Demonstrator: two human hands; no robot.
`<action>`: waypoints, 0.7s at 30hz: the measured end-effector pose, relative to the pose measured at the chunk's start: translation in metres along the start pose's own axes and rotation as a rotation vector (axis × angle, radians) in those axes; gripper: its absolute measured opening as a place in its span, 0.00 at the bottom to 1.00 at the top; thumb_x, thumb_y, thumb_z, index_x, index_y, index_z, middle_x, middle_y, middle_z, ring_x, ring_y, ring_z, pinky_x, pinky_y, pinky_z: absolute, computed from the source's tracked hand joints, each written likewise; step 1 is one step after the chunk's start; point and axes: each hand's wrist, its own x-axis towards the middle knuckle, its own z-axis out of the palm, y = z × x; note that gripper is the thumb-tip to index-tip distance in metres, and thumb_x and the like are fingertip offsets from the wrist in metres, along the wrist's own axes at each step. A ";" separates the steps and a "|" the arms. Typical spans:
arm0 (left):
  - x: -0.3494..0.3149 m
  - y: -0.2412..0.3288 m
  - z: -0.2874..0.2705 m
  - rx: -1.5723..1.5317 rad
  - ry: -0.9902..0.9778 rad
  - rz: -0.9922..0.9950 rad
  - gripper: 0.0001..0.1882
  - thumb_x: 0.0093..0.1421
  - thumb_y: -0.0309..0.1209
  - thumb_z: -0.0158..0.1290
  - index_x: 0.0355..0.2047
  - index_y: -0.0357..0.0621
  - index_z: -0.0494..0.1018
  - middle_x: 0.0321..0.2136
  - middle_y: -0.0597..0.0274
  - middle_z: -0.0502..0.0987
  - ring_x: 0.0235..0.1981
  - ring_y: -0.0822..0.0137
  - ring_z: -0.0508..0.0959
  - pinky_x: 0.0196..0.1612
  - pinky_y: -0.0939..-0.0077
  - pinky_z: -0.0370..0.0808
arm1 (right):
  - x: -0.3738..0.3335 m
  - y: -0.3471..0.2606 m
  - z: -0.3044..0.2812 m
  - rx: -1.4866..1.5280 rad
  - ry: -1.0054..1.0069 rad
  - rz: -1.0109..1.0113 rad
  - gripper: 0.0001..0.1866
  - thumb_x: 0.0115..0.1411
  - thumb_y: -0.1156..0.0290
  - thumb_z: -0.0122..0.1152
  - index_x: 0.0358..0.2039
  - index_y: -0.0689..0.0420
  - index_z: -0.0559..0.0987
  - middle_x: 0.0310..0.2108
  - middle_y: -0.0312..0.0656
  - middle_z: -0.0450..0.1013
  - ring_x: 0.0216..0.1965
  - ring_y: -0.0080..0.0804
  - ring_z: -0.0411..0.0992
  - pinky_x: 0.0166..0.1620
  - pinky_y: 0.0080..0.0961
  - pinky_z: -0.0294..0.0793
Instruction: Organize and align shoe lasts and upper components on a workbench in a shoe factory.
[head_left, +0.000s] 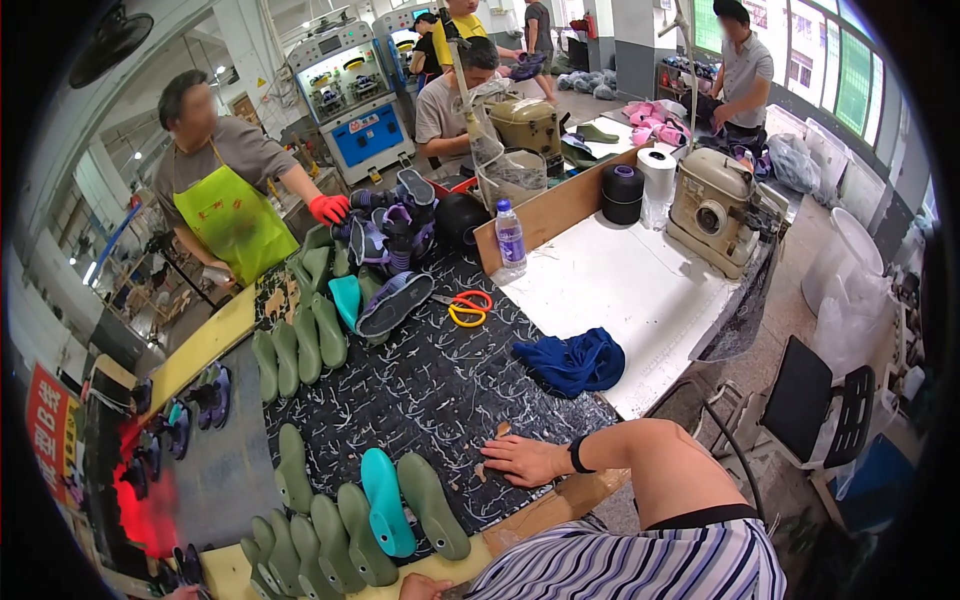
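My right hand [522, 461] lies flat on the dark, thread-littered tabletop [400, 415], fingers stretched out, holding nothing. A small tan scrap [502, 429] is just beyond its fingertips. My left hand [425, 587] shows only in part at the lower edge, by the yellow table border; its fingers are not clear. Closest to it are a green shoe last [432, 505] and a teal shoe last [386, 500]. Several more green lasts [335, 545] stand in a row to their left. Another green last [292, 468] lies a little farther off.
Red-and-yellow scissors [468, 308], a blue cloth [570, 362] and a water bottle [510, 238] sit farther off. A co-worker's red-gloved hand [328, 208] touches piled sandals [392, 235]. A sewing machine [722, 212] stands right; a conveyor [225, 470] carrying sandals runs left.
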 end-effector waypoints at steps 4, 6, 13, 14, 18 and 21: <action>-0.006 0.010 -0.001 -0.056 -0.006 -0.030 0.24 0.53 0.41 0.60 0.09 0.34 0.71 0.07 0.56 0.70 0.07 0.65 0.67 0.14 0.69 0.63 | 0.000 0.000 0.001 -0.003 -0.005 0.008 0.25 0.57 0.66 0.51 0.55 0.63 0.66 0.60 0.55 0.57 0.64 0.48 0.52 0.63 0.42 0.51; -0.008 0.012 -0.001 -0.082 -0.011 -0.039 0.24 0.53 0.40 0.61 0.09 0.33 0.71 0.07 0.56 0.70 0.07 0.66 0.67 0.13 0.69 0.63 | 0.000 -0.001 0.001 0.001 -0.014 0.014 0.25 0.58 0.66 0.51 0.55 0.63 0.66 0.60 0.55 0.57 0.64 0.49 0.52 0.63 0.42 0.51; 0.000 0.001 0.000 -0.076 -0.011 -0.064 0.24 0.53 0.39 0.61 0.09 0.33 0.71 0.07 0.56 0.70 0.07 0.66 0.66 0.12 0.69 0.62 | 0.000 0.002 0.004 0.003 -0.008 0.006 0.26 0.58 0.66 0.51 0.55 0.63 0.66 0.61 0.55 0.57 0.64 0.48 0.52 0.63 0.42 0.51; 0.000 0.002 0.000 -0.047 -0.004 -0.071 0.24 0.53 0.39 0.61 0.09 0.33 0.71 0.07 0.56 0.70 0.06 0.65 0.66 0.12 0.69 0.62 | 0.000 0.002 0.004 0.002 -0.010 0.009 0.26 0.57 0.66 0.51 0.55 0.63 0.66 0.61 0.55 0.57 0.64 0.49 0.52 0.63 0.42 0.51; 0.005 -0.003 0.001 -0.058 -0.004 -0.066 0.24 0.53 0.39 0.61 0.09 0.33 0.71 0.07 0.55 0.70 0.06 0.65 0.66 0.12 0.69 0.62 | 0.000 0.003 0.002 0.004 -0.023 0.016 0.26 0.57 0.66 0.52 0.55 0.63 0.66 0.60 0.56 0.57 0.64 0.49 0.52 0.63 0.42 0.51; 0.007 -0.006 0.002 -0.030 -0.030 -0.040 0.24 0.53 0.40 0.60 0.09 0.34 0.72 0.07 0.56 0.71 0.07 0.65 0.66 0.13 0.69 0.63 | -0.003 0.005 0.004 -0.003 -0.011 0.006 0.26 0.57 0.66 0.52 0.55 0.63 0.66 0.61 0.55 0.57 0.64 0.49 0.52 0.63 0.42 0.51</action>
